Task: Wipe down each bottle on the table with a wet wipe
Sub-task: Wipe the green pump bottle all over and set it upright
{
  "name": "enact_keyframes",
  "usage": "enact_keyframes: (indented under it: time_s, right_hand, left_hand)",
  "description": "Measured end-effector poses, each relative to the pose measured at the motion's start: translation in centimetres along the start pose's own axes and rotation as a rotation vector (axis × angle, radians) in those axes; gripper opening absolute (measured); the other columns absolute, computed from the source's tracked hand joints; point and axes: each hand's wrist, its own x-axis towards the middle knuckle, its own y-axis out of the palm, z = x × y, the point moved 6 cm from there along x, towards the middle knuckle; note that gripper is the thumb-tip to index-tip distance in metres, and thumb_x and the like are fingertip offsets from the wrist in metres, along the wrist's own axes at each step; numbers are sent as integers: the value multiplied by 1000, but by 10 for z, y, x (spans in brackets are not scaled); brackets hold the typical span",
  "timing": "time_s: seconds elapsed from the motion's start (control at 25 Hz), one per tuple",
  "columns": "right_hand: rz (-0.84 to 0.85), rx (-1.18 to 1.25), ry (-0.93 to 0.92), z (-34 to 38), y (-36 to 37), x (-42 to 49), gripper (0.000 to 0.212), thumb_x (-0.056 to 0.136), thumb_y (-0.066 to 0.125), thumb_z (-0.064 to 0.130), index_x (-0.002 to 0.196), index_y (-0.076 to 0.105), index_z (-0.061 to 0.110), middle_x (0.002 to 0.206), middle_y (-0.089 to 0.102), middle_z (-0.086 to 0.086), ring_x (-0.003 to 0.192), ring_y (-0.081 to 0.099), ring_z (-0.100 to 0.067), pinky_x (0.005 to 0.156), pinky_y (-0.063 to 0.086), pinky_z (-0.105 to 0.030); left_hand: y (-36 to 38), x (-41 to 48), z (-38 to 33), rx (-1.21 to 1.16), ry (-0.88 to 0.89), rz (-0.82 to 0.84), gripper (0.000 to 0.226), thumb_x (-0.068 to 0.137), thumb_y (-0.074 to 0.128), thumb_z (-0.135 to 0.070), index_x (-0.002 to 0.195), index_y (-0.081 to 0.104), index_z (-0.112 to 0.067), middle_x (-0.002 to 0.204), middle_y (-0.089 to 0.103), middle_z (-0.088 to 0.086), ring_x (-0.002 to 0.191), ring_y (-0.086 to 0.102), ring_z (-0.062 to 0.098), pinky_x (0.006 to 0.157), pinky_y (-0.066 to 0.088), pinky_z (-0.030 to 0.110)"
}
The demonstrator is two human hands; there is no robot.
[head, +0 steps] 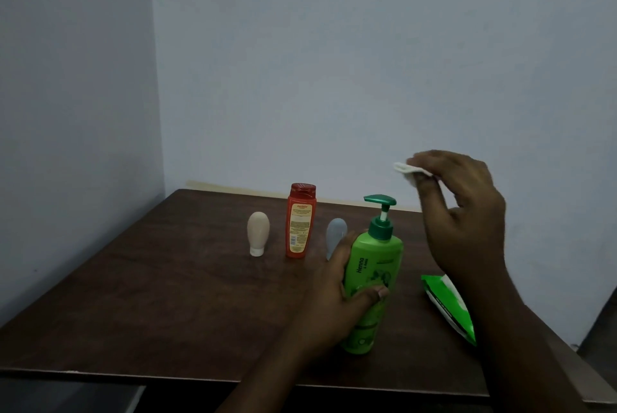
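On bench (167,279), gripping green pump bottle (374,265) in curled left hand (337,299) fingers (347,242), pinching wet wipe (402,168) between right hand (467,222) fingers above; could topple bottle by wiping hard sideways.

The green pump bottle (377,255) stood on the table (167,279), near its front edge, gripped round the body by the left hand (337,289), its dark green nozzle pointing left. Behind it stood a row: a beige tube (258,229) on its white cap, a red flip-cap bottle (300,222) (label print too small to read) and a pale grey tube (335,232), partly hidden. The right hand (467,212) pinched a small folded white wet wipe (405,168) above the pump.
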Motion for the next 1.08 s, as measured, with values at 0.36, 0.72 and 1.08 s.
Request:
enact_keyframes:
  time_s: [0.36, 0.72, 1.08]
  right_hand:
    - [75, 258, 210, -8, 16, -68, 17, 95, 55, 8, 100, 71, 11, 96, 70, 3, 96, 65, -16, 80, 50, -29]
    - [511, 875, 788, -70, 68, -34, 20, 91, 56, 6, 102, 71, 0, 103, 70, -22, 94, 64, -31, 84, 50, -41]
    - [422, 729, 640, -58, 51, -49, 20, 96, 56, 12, 106, 74, 10, 102, 72, -18, 95, 67, -24, 86, 52, -40]
  left_hand:
    - [1, 0, 1, -24, -6, -24, 79, 91, 77, -15, 132, 40, -73, 133, 64, -29, 125, 62, -1, 103, 57, 37]
    - [0, 3, 4, 1, -43, 7, 72, 92, 77, -15, 132, 41, -63, 123, 68, -31, 117, 65, -7, 96, 59, 27]
    - [-2, 2, 8, 7, -34, -11, 69, 92, 76, -12, 133, 43, -58, 121, 68, -31, 117, 65, -5, 91, 59, 21]
